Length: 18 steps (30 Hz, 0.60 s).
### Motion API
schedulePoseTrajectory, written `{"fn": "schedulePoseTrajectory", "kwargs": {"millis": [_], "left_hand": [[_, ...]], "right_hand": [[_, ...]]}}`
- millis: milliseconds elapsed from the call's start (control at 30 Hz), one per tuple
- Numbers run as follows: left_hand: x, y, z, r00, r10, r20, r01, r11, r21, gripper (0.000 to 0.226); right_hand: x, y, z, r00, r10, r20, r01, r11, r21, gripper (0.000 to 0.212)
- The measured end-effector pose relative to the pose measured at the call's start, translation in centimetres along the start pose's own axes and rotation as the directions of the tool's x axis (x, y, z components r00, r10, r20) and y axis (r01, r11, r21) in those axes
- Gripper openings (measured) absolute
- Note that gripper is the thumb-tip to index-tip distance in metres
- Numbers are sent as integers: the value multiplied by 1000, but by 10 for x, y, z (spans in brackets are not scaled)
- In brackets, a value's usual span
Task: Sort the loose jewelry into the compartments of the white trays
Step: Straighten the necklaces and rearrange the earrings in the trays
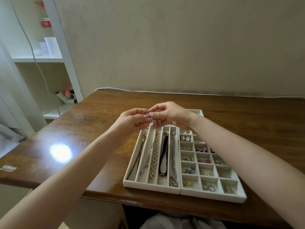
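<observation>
The thin silver chain [152, 120] hangs pinched between the curled fingertips of your left hand [132, 119] and right hand [171, 114], above the far end of the long-slot tray [132, 161]. That tray's slots hold a pearl strand [154, 161], a black cord necklace [164, 158] and a feather-pendant chain [174, 162]. Touching its right side at the near edge of the tabletop [99, 121], the grid tray [212, 196] keeps cameo earrings [185, 139] and silver hoops [208, 186] in separate squares, while your right hand hides most of a third tray [196, 111] behind.
</observation>
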<state>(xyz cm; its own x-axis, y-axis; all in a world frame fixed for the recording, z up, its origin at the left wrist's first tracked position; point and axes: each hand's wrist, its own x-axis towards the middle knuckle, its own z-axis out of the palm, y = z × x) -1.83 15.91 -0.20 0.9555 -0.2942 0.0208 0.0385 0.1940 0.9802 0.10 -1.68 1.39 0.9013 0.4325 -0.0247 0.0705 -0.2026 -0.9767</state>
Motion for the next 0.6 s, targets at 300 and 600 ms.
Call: {"fn": "schedulePoseTrajectory", "kwargs": {"millis": [300,600], "left_hand": [[1,6,-5,992,69,-107,-51,985,167,15],[-7,9,-7,988,104,-114,-45,899,436,11]], "right_hand": [[2,-8,-5,999,-7,-39,7,1000,-7,13],[4,-17,-6,994,-97,-56,98,995,17,17]]}}
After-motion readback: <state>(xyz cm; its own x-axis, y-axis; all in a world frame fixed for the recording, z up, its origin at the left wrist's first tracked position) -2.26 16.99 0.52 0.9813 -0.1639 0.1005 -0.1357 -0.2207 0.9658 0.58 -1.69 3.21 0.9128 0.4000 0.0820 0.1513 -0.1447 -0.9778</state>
